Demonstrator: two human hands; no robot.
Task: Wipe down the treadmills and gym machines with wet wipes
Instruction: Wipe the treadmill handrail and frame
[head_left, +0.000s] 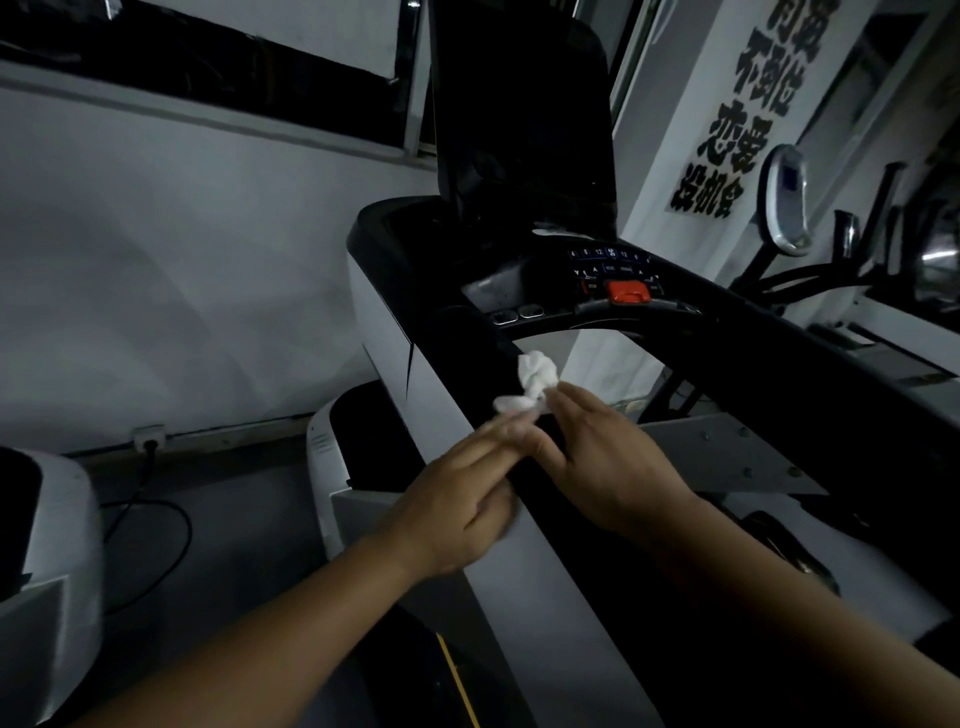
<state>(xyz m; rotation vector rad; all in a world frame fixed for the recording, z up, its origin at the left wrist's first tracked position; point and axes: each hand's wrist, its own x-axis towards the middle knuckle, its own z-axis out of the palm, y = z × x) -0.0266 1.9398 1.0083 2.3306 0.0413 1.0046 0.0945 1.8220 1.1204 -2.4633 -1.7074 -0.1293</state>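
Crumpled wet wipe (535, 379) sits on the treadmill's black side rail (467, 353), just short of the console (613, 280), with its long axis running along the rail toward the console. Right hand (608, 457) has a pinching grip on its near end. Left hand (457, 499) is blurry, grip released, straight fingers just touching the wipe.

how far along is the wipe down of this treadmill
Done: nothing shows as wiped in this dim light. In hand: the right hand pinches a crumpled wipe over the treadmill's black side rail, the left hand touching it with blurred fingertips. Left: the console around the red stop key, the dark screen, and the machine to the right.
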